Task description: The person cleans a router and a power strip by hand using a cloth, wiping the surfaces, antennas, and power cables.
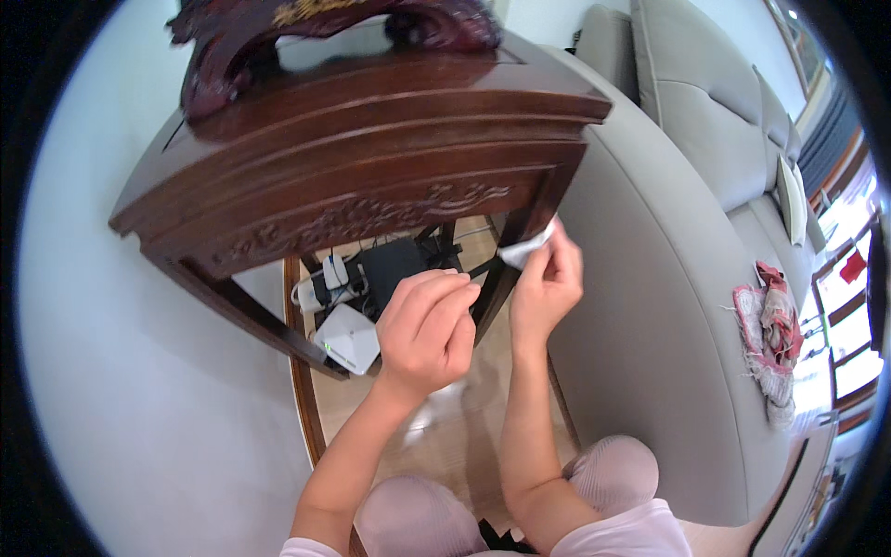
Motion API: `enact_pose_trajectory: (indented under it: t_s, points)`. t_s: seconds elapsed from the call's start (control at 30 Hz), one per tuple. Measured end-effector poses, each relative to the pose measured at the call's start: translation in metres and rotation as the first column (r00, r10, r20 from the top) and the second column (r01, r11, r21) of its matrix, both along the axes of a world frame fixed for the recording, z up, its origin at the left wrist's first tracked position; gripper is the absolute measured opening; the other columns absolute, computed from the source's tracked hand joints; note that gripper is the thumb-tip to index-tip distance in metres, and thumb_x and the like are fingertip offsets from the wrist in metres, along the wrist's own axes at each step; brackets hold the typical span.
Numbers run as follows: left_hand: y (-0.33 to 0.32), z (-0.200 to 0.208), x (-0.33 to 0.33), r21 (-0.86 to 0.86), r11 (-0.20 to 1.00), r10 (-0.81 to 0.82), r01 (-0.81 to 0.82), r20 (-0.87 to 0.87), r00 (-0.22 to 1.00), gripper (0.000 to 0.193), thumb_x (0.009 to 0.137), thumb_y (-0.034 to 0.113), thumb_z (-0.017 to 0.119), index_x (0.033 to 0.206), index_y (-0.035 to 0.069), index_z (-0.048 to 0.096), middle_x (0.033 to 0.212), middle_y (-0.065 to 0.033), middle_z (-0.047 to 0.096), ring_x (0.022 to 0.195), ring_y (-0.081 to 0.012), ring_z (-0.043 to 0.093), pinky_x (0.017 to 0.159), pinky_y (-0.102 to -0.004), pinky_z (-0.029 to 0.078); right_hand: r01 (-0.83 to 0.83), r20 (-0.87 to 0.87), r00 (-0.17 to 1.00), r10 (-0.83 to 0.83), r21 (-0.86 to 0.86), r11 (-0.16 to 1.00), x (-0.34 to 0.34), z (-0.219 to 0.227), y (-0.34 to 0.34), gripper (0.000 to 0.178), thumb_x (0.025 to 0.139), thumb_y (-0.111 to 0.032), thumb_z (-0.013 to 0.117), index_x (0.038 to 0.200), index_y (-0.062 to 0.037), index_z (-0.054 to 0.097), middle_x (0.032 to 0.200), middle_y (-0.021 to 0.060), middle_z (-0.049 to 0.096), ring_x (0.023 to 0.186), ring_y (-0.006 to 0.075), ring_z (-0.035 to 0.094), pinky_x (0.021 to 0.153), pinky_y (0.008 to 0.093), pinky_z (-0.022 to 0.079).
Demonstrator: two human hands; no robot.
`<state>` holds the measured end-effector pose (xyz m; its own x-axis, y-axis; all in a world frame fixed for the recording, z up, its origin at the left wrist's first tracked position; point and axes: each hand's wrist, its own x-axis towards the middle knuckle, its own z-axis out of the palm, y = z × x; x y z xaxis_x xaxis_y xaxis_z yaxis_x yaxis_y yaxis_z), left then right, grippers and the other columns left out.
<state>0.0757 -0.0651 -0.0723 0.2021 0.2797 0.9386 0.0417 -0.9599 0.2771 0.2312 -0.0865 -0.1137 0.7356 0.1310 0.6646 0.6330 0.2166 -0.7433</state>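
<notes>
My right hand (549, 283) pinches a crumpled white cloth (524, 249), thin like a wipe, against the right front leg of a dark brown wooden table (371, 158). A carved floral band runs along the table's front. My left hand (429, 325) is raised in front of the gap under the tabletop, left of that leg. Its fingers are curled and pressed together. Whether anything is inside them is hidden.
A dark red carved ornament (427, 28) stands on the tabletop. Beneath lie a white router (347, 339), a black box (394, 265), plugs and cables. A grey sofa (640, 278) flanks the table's right, with a red-and-white cloth (768, 334) on it. A white wall (167, 371) rises left.
</notes>
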Motion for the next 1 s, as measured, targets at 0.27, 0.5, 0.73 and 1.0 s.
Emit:
enact_pose_trajectory:
  t_s: [0.27, 0.5, 0.73, 1.0]
  points:
    - [0.011, 0.051, 0.041, 0.469, 0.858, 0.313, -0.208, -0.159, 0.936, 0.031, 0.074, -0.004, 0.06, 0.1, 0.008, 0.071, 0.118, -0.0137, 0.064, 0.113, -0.0325, 0.06, 0.109, -0.053, 0.043, -0.376, -0.512, 0.725, 0.46, 0.264, 0.888, 0.054, 0.023, 0.016, 0.027, 0.092, 0.003, 0.055, 0.117, 0.005, 0.066, 0.113, 0.0106, 0.07, 0.098, 0.0132, 0.064, 0.087, 0.028, 0.051]
    - [0.02, 0.115, 0.091, 0.638, 0.629, 0.529, -0.444, 0.066, 0.846, 0.034, 0.089, 0.008, 0.054, 0.119, -0.008, 0.06, 0.136, -0.0266, 0.051, 0.132, -0.0402, 0.046, 0.122, -0.0531, 0.017, -0.604, -0.465, 0.647, 0.604, 0.171, 0.778, 0.137, 0.031, 0.118, 0.031, 0.087, 0.003, 0.056, 0.115, 0.0036, 0.069, 0.108, 0.0113, 0.071, 0.093, 0.0153, 0.067, 0.082, 0.0286, 0.053]
    - [0.027, 0.121, 0.118, 0.515, 0.576, 0.772, -0.635, -0.088, 0.63, 0.045, 0.089, 0.02, 0.046, 0.124, -0.005, 0.06, 0.124, -0.0177, 0.064, 0.116, -0.0318, 0.056, 0.107, -0.0429, 0.035, -0.64, -0.309, 0.625, 0.717, 0.323, 0.697, 0.132, 0.065, 0.219, 0.031, 0.087, -0.001, 0.058, 0.115, 0.0027, 0.069, 0.114, 0.0181, 0.069, 0.097, 0.0258, 0.068, 0.087, 0.0333, 0.052]
    - [0.036, 0.122, 0.119, 0.527, 0.58, 0.746, -0.622, -0.035, 0.665, 0.046, 0.088, 0.03, 0.049, 0.118, -0.003, 0.061, 0.116, -0.0172, 0.066, 0.106, -0.0316, 0.058, 0.099, -0.0424, 0.037, -0.503, -0.161, 0.858, 0.488, -0.065, 0.862, 0.114, -0.04, 0.253, 0.027, 0.095, -0.007, 0.057, 0.118, -0.0004, 0.068, 0.102, 0.0158, 0.069, 0.086, 0.0227, 0.067, 0.077, 0.0342, 0.052]
